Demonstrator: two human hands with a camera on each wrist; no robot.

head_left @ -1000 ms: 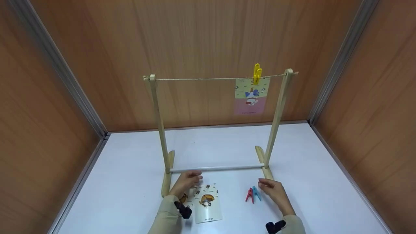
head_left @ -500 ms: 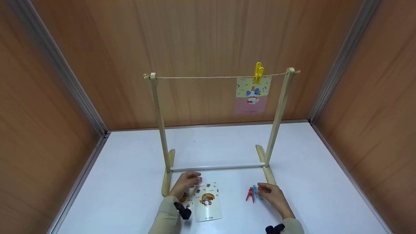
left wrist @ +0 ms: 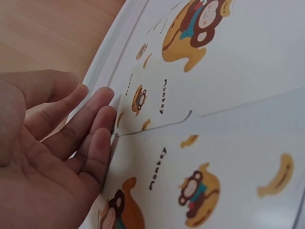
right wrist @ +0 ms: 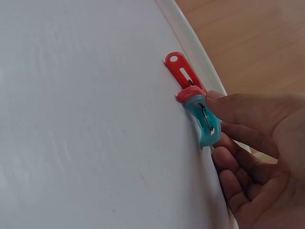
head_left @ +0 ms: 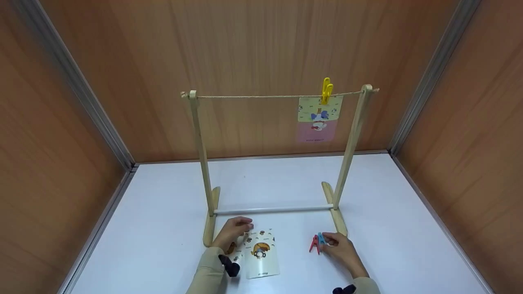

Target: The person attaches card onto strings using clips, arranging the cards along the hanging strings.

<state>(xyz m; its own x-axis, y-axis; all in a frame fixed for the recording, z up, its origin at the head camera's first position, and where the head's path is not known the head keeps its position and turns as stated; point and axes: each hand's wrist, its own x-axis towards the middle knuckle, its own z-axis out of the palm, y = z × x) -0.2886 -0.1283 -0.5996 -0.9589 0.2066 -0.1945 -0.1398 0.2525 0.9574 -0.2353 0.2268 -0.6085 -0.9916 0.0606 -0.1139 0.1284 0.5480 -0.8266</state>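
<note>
My left hand lies by two picture cards, its fingers loosely bent and holding nothing. One white card with a monkey and banana picture lies in full view; a similar card is partly hidden under the wrist. In the left wrist view the fingertips are at the edges of the cards. On the right, my right hand pinches a blue clothespin between thumb and fingers. Touching it in the right wrist view is a red clothespin, which rests on the table.
Behind the hands stands a wooden frame with a string across its top and a white bar low down. A yellow clothespin holds a green and pink card on the string. Wooden walls enclose the white table.
My right hand has moved down and left onto the blue clothespin, and its thumb and fingers have come together around it. My left hand has stayed almost in place.
</note>
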